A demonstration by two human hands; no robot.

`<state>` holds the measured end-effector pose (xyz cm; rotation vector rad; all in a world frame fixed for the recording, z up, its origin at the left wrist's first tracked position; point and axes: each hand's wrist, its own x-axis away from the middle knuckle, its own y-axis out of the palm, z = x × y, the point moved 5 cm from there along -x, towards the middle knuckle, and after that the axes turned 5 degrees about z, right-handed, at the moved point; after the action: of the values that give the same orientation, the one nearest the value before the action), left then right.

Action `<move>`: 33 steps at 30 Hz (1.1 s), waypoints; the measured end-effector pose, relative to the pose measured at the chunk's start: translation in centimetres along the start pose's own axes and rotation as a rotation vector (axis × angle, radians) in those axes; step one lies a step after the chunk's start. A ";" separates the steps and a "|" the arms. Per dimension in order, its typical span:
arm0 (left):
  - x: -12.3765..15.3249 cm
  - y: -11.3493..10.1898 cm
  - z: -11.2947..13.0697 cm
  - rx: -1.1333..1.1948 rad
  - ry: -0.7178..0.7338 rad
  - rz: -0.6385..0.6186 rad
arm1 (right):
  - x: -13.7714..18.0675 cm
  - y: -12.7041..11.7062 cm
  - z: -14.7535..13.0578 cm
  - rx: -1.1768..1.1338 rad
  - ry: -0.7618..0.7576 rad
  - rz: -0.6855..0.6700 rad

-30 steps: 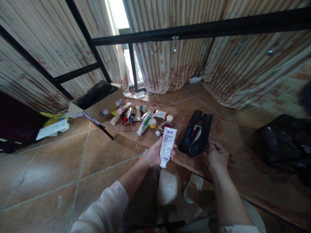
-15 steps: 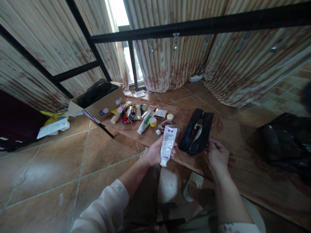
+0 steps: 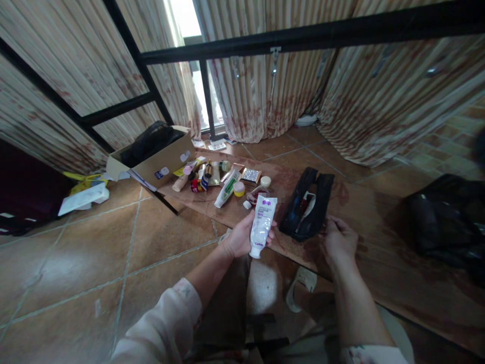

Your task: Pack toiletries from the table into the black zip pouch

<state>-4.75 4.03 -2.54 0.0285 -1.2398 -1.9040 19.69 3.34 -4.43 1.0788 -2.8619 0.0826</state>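
My left hand is closed around a white squeeze tube with purple print, its cap end pointing down toward me. Just right of it, a black pouch lies unzipped on the low table, with a few items showing inside. My right hand pinches the near right end of that pouch with its fingertips. Beyond the tube are a white-and-green tube, a yellow-and-white jar, a small white jar and a glittery square compact.
A cardboard box holding black mesh material stands at the table's left end, beside several bottles and tubes. A black bag sits on the right of the brown table cover. A black metal frame crosses before the curtains.
Almost nothing differs. Both hands keep their places, the left with the tube and the right at the pouch; the view has shifted very slightly.
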 end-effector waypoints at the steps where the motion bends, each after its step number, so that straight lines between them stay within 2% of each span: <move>1: 0.0 0.0 0.0 0.003 -0.002 0.000 | 0.0 0.0 0.0 0.004 -0.005 0.002; 33: 0.0 -0.1 0.0 -0.003 -0.006 -0.008 | 0.1 -0.1 -0.1 0.030 -0.005 -0.002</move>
<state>-4.82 4.12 -2.63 0.0266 -1.2428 -1.9145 19.67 3.18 -4.36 1.0885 -2.8735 0.1227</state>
